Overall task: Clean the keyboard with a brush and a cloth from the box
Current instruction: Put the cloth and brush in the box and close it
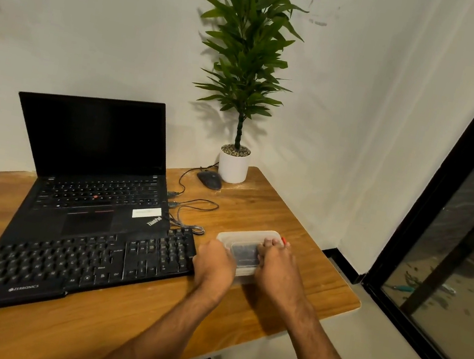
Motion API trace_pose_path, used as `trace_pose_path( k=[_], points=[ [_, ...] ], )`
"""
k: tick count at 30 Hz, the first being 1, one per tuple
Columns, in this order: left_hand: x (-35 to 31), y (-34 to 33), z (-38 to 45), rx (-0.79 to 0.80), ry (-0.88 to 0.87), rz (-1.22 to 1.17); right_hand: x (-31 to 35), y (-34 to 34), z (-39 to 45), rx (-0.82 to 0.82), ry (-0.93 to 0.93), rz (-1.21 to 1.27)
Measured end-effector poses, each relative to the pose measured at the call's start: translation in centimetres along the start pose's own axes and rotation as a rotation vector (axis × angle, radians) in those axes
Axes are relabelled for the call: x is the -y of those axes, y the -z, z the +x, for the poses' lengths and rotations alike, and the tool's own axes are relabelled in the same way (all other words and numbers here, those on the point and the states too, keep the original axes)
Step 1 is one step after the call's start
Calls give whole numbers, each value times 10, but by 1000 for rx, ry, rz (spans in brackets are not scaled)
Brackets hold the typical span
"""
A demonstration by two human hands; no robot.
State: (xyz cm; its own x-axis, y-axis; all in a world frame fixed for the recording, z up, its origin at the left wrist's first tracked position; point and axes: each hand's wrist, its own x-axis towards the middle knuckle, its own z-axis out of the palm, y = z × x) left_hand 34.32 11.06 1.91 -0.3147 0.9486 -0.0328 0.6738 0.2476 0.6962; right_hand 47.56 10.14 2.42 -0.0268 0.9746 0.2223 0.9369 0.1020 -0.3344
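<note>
The desk (118, 316) has the keyboard (63, 269) running left-to-right, with the clear box (246, 237) just off its right end. Left hand (215, 266) grips the box's near-left side, right hand (276, 267) lies over its right edge, fingers curled on the rim. Brush and cloth look to be still inside.

Table (111, 324): keyboard (57, 268), laptop (96, 187), box (245, 253)

black keyboard (57, 268), black ThinkPad laptop (90, 167), wood-grain brown table (255, 213), translucent white box (246, 240), white pot (233, 167), green plant (249, 43).
</note>
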Motion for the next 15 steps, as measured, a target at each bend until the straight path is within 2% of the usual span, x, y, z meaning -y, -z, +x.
trace_pose_path(
  k=[2, 6, 10, 15],
  points=[
    [3, 4, 4, 28, -10, -7, -4, 4, -3, -74, -16, 98],
    [10, 12, 14, 76, 35, -92, -22, 8, -5, -304, -179, 258],
    [11, 9, 12, 111, 56, -172, -31, 4, -7, -233, -269, 389],
    [-2, 3, 13, 143, 39, -151, -35, -2, 1, -211, -294, 463]
  ],
)
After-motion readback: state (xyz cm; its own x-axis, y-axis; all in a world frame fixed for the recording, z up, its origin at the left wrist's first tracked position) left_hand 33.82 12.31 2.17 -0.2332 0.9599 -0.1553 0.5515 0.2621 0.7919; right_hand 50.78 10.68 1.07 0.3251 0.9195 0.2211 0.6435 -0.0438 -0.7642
